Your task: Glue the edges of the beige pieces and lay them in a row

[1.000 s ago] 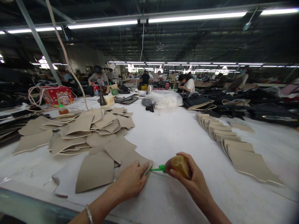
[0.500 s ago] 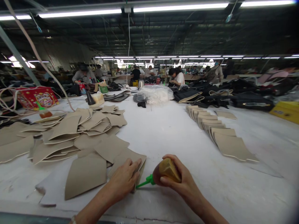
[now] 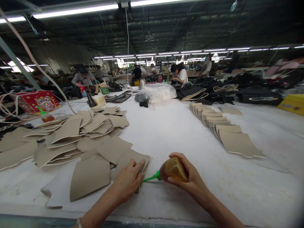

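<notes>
My right hand (image 3: 187, 177) is wrapped round a small amber glue bottle (image 3: 174, 169) with a green nozzle (image 3: 152, 177). The nozzle tip points left at the edge of a tan cut piece (image 3: 131, 158). My left hand (image 3: 129, 180) lies flat on that piece with its fingers stretched out, pressing it onto the white table (image 3: 166, 136). A second tan piece (image 3: 90, 177) lies just left of my left hand.
A loose heap of tan pieces (image 3: 71, 133) covers the table's left side. A fanned row of tan pieces (image 3: 220, 129) lies to the right. A clear plastic bag (image 3: 158, 92), a red box (image 3: 39, 102), another glue bottle (image 3: 46, 116) and dark bags (image 3: 249, 91) sit farther back. Other people work at distant tables.
The view has tilted down a little and shifted. The bottle's nozzle has come closer to the edge of the piece under my left hand. Both hands keep their hold.
</notes>
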### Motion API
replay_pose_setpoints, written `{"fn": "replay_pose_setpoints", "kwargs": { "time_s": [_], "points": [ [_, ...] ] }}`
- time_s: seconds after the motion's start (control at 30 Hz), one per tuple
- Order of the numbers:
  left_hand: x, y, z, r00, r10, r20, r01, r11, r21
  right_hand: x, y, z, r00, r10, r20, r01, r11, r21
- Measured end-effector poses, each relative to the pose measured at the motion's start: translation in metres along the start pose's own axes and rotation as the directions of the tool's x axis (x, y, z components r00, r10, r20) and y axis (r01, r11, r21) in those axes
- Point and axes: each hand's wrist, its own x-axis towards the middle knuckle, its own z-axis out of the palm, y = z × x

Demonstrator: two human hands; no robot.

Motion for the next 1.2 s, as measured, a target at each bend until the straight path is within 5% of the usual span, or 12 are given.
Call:
{"fn": "replay_pose_setpoints", "kwargs": {
  "time_s": [0.1,0.27,0.43,0.6,0.8,1.0,1.2],
  "points": [
    [0.0,0.002,0.0,1.0,-0.005,0.007,0.005,1.0,0.009,-0.002,0.003,0.0,0.998,-0.003,0.07,0.0,0.999,0.047],
    [0.0,0.003,0.0,1.0,0.006,0.002,-0.006,1.0,0.009,0.001,0.004,-0.001,1.0,-0.004,-0.025,0.004,1.0,0.016],
    [0.003,0.002,0.0,1.0,0.014,0.014,-0.014,1.0,-0.007,0.004,0.001,0.0,0.995,-0.012,0.099,0.003,0.996,0.092],
    [0.005,0.001,0.001,0.999,0.03,0.022,-0.03,0.999,-0.021,0.013,0.007,-0.006,0.997,-0.038,-0.065,0.038,0.999,0.0],
    [0.007,-0.003,0.005,0.999,0.052,0.01,-0.051,0.997,-0.063,0.014,0.007,-0.007,0.995,-0.073,0.073,0.071,0.997,0.025],
    [0.008,-0.004,0.003,0.998,0.051,0.028,-0.049,0.996,-0.075,0.026,0.015,-0.015,0.987,-0.135,-0.088,0.127,0.988,-0.092],
    [0.009,-0.003,0.001,0.999,0.044,0.032,-0.041,0.996,-0.079,0.021,0.016,-0.012,0.989,-0.126,-0.073,0.118,0.987,-0.113]
  ]
}}
